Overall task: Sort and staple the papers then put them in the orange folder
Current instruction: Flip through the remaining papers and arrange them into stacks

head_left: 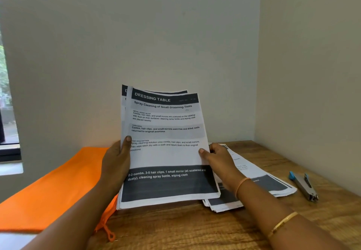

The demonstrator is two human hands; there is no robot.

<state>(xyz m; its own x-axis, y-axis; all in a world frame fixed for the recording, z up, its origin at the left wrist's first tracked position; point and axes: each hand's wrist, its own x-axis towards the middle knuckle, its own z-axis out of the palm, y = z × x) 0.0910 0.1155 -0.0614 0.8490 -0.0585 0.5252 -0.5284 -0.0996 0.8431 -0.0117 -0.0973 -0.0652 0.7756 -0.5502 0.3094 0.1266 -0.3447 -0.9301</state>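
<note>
I hold a small stack of printed papers (165,152) upright above the wooden table, bottom edge resting near the tabletop; the front sheet is headed "DRESSING TABLE". My left hand (115,164) grips the stack's left edge, thumb on the front. My right hand (216,158) grips its right edge, thumb on the front. A second pile of papers (259,181) lies flat on the table behind and right of the held stack. The orange folder (52,189) lies at the left, its zipper pull hanging over the front. A grey stapler (303,186) with blue ends lies at the right.
The wooden table (195,228) sits in a corner, with walls close behind and to the right. A window is at the far left. The folder hangs past the table's left edge.
</note>
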